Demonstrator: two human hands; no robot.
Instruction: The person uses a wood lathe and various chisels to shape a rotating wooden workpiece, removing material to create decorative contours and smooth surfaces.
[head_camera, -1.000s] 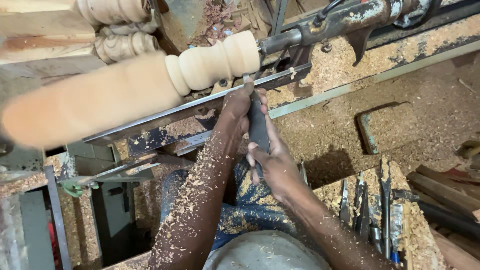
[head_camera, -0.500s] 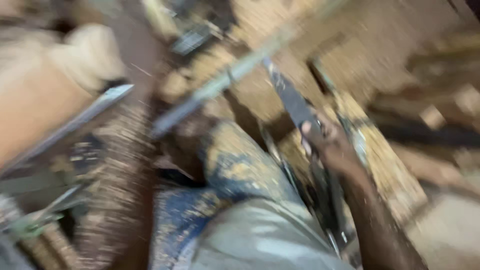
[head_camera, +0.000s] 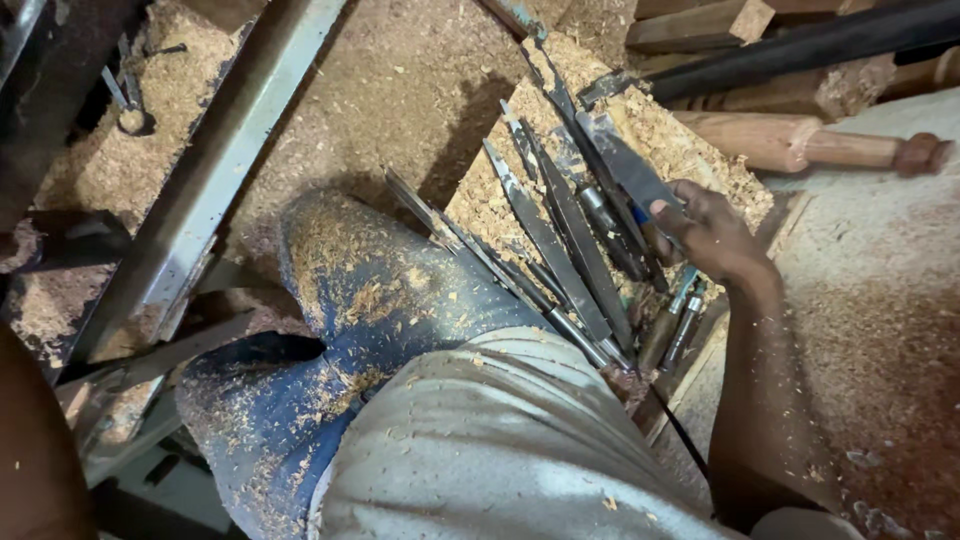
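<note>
My right hand is closed around a flat-bladed chisel, its blade pointing up and to the left. The hand is over a row of several long metal turning chisels that lie side by side on a sawdust-covered board. The held chisel lies among or just above the others; I cannot tell whether it touches them. My left hand is out of view; only a dark forearm shows at the lower left edge.
My knee in blue trousers, dusted with shavings, and my grey shirt fill the lower middle. A grey metal rail runs diagonally at left. A turned wooden piece and a black bar lie at upper right. Sawdust covers the floor.
The view has swung from the lathe and its pale turned workpiece down to the right. My right hand has moved with the chisel from the tool rest to the row of chisels.
</note>
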